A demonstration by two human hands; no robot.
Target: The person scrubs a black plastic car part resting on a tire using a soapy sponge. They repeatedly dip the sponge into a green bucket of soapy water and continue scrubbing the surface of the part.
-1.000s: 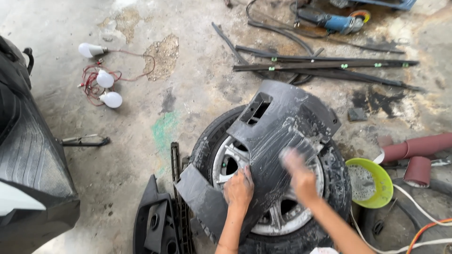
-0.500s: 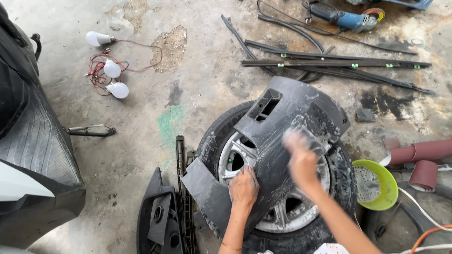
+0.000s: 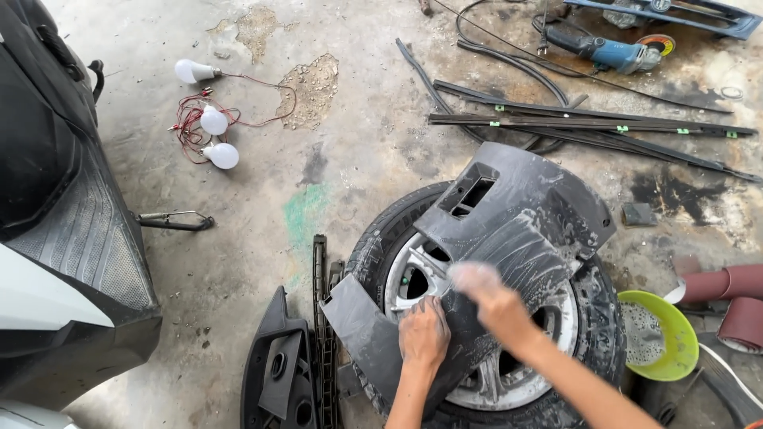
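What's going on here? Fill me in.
A person is working on a dark plastic panel laid over a wheel on the concrete floor. The left hand presses flat on the panel, steadying it. The right hand, blurred, rubs its wet, soapy surface; whether it holds anything cannot be told. A green bowl sits beside the wheel.

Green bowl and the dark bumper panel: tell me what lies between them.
In the head view, the tyre lies between the green bowl and the dark bumper panel, which rests across the wheel.
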